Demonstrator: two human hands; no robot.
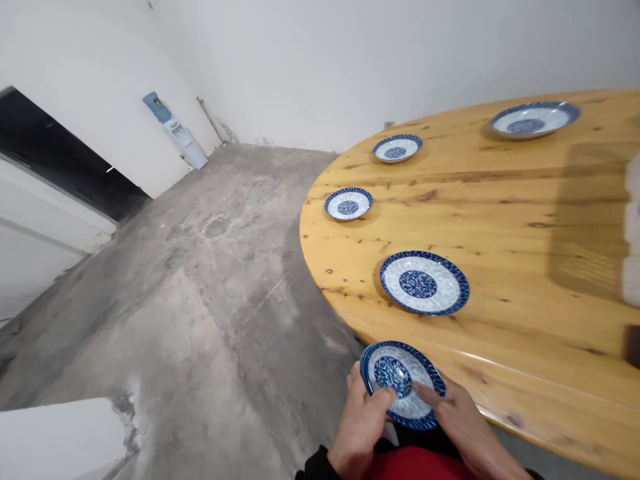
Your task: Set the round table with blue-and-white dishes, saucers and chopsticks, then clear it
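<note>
Both hands hold a small stack of blue-and-white plates (420, 410) at the table's near edge, tilted slightly; several rims show at its left side. My left hand (363, 417) grips the stack from the left, its thumb lying over the top plate and its fingers hidden below. From the right, my right hand (460, 413) grips the rim, with a digit reaching across the top plate's face and the other fingers mostly hidden. Just beyond the stack, a matching plate (425, 283) lies on the wooden table (480, 233).
More patterned plates lie along the table: one plate (349, 204) at the left end, another plate (397, 149) behind it, and a larger plate (535, 121) at the far right. A pale object (633, 233) is cut off at the right edge. A water dispenser (183, 137) stands by the wall.
</note>
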